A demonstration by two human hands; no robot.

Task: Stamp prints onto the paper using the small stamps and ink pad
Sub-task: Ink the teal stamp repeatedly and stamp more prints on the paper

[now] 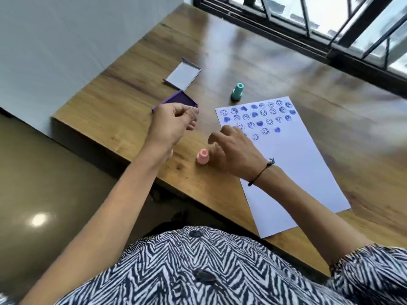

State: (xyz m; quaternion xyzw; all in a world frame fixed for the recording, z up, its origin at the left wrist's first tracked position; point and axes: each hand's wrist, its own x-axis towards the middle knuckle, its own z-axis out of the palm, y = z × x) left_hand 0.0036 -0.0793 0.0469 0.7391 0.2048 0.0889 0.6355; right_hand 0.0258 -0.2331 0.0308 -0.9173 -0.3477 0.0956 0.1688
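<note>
The paper (293,172) lies on the right of the worktop (136,89), its far end filled with blue smileys and blobs. The pink stamp (202,156) stands upright just left of it, handy to the right hand (233,150), which hovers beside it, fingers loosely curled, holding nothing. The left hand (174,121), half-curled and empty, hangs over the open purple ink pad (176,101), partly hiding it. The teal stamp (237,91) waits farther off, the lid (184,76) beyond.

White paper (297,172) half covered in blue smileys, pink stamp (202,156) and teal stamp (237,91) upright beside it, purple ink pad (176,100) open.
</note>
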